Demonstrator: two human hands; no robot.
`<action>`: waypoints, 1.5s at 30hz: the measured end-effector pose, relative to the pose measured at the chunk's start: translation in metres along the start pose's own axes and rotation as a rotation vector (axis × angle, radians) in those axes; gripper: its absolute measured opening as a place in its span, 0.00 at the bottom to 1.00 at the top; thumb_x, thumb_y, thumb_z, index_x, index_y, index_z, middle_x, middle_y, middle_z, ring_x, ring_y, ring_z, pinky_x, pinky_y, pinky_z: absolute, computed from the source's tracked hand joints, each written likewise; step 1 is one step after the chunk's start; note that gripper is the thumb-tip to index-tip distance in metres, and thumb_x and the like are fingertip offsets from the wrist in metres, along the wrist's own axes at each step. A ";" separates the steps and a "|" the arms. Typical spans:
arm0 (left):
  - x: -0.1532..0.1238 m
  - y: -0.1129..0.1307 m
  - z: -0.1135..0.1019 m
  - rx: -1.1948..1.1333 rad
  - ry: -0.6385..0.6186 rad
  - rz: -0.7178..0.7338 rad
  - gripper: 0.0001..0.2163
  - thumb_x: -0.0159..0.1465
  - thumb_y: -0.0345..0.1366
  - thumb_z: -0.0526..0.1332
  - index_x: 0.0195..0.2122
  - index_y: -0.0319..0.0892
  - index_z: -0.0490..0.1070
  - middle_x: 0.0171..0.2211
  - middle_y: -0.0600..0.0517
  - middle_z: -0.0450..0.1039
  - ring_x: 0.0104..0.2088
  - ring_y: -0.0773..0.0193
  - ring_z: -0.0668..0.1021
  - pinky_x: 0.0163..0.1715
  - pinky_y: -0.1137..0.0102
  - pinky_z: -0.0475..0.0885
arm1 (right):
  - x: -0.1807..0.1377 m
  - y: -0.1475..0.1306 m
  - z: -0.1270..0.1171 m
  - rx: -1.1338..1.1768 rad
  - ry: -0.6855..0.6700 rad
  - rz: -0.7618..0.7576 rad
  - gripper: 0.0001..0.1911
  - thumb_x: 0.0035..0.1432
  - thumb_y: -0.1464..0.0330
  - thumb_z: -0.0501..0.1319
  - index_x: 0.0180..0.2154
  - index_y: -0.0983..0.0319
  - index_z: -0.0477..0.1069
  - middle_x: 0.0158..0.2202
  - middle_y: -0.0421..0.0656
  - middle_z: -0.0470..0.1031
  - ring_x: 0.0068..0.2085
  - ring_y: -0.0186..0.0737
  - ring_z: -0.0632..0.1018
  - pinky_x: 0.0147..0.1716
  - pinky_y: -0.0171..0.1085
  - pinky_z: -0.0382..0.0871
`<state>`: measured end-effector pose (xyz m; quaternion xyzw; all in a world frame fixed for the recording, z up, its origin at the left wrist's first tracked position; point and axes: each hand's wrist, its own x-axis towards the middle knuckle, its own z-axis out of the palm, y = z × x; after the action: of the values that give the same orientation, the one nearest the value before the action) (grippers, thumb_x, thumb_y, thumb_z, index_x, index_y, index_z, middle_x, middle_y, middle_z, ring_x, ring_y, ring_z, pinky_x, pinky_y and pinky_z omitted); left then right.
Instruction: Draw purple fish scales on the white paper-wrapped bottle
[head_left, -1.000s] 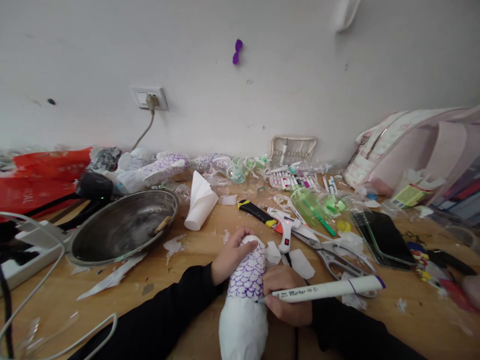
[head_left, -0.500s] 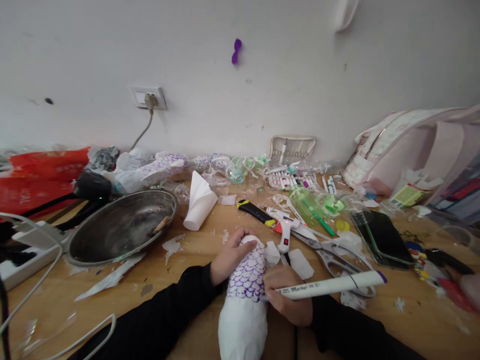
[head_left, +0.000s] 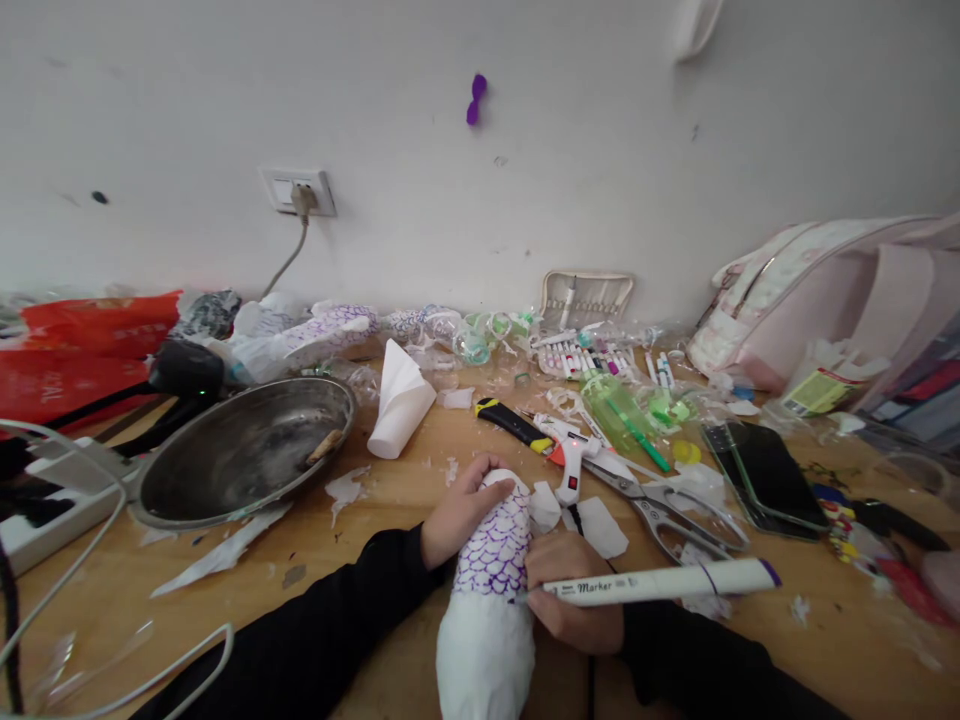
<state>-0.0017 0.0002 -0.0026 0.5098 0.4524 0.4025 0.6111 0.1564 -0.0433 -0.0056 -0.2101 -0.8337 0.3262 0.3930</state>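
A long, rounded white paper-covered form lies in front of me, its far half covered with purple scale-shaped lines and its near half plain white. My left hand wraps round the far end, thumb on top. In my right hand is a white marker with a purple end, its barrel pointing out to the right. The marker's tip meets the right side of the form, at the lower border of the drawn scales; my fingers partly hide it.
Just beyond lie a yellow-black utility knife, a white glue gun and large scissors. Left stands a metal basin beside a rolled paper cone. Phones and a pink backpack are right. Several markers lie behind.
The marker's barrel has swung slightly downward and its outer end sits a little further right. My left hand and the white form have stayed nearly still.
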 end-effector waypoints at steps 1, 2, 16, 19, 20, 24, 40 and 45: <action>0.000 0.000 0.000 -0.002 0.002 0.000 0.12 0.52 0.42 0.60 0.33 0.41 0.64 0.27 0.56 0.64 0.29 0.66 0.67 0.32 0.71 0.63 | -0.001 0.001 -0.001 0.011 0.002 0.008 0.12 0.48 0.70 0.51 0.18 0.59 0.49 0.14 0.34 0.52 0.18 0.34 0.59 0.20 0.35 0.50; 0.000 0.000 0.000 -0.003 0.006 0.002 0.12 0.52 0.42 0.61 0.33 0.41 0.64 0.28 0.56 0.65 0.29 0.66 0.67 0.32 0.71 0.63 | -0.001 0.001 -0.001 0.020 0.006 0.018 0.12 0.50 0.70 0.51 0.18 0.59 0.50 0.14 0.34 0.52 0.18 0.34 0.60 0.20 0.35 0.51; -0.005 0.002 0.007 -0.243 0.086 0.041 0.15 0.50 0.40 0.63 0.36 0.42 0.61 0.30 0.57 0.63 0.29 0.69 0.66 0.31 0.73 0.62 | -0.001 -0.004 -0.007 0.030 0.120 0.036 0.15 0.54 0.69 0.50 0.17 0.59 0.50 0.14 0.35 0.53 0.18 0.33 0.61 0.20 0.35 0.52; -0.001 0.000 0.005 -0.118 0.127 0.042 0.12 0.51 0.40 0.60 0.34 0.42 0.62 0.29 0.56 0.63 0.31 0.67 0.65 0.32 0.72 0.62 | 0.000 -0.004 -0.005 0.004 0.113 0.029 0.14 0.52 0.70 0.51 0.17 0.59 0.49 0.14 0.34 0.51 0.18 0.33 0.59 0.19 0.35 0.51; 0.000 -0.001 0.004 -0.079 0.133 0.044 0.11 0.51 0.40 0.59 0.33 0.42 0.63 0.29 0.56 0.63 0.31 0.66 0.66 0.33 0.71 0.62 | 0.001 -0.005 -0.004 -0.007 0.108 0.024 0.14 0.51 0.70 0.51 0.17 0.59 0.49 0.14 0.34 0.50 0.18 0.33 0.58 0.19 0.35 0.50; 0.003 -0.002 0.003 0.061 0.156 0.067 0.10 0.52 0.42 0.57 0.32 0.43 0.64 0.29 0.55 0.64 0.34 0.63 0.66 0.37 0.68 0.63 | 0.002 -0.006 -0.002 -0.042 0.092 0.001 0.12 0.48 0.72 0.51 0.18 0.59 0.49 0.14 0.34 0.51 0.18 0.34 0.59 0.19 0.35 0.50; 0.002 -0.002 0.001 0.126 0.110 0.056 0.08 0.55 0.41 0.56 0.32 0.43 0.63 0.28 0.55 0.63 0.32 0.63 0.66 0.37 0.68 0.63 | 0.002 -0.004 -0.005 -0.049 0.038 -0.017 0.11 0.48 0.70 0.49 0.18 0.58 0.47 0.14 0.35 0.52 0.18 0.36 0.59 0.21 0.36 0.52; 0.002 -0.002 0.002 0.126 0.106 0.055 0.08 0.55 0.41 0.56 0.32 0.43 0.64 0.28 0.55 0.63 0.32 0.63 0.66 0.37 0.68 0.63 | 0.001 0.000 -0.006 -0.026 0.016 -0.028 0.12 0.48 0.70 0.49 0.17 0.59 0.48 0.14 0.35 0.52 0.18 0.34 0.58 0.20 0.36 0.51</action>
<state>0.0004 0.0011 -0.0050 0.5375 0.4944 0.4165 0.5415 0.1604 -0.0408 -0.0022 -0.2061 -0.8376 0.3082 0.4013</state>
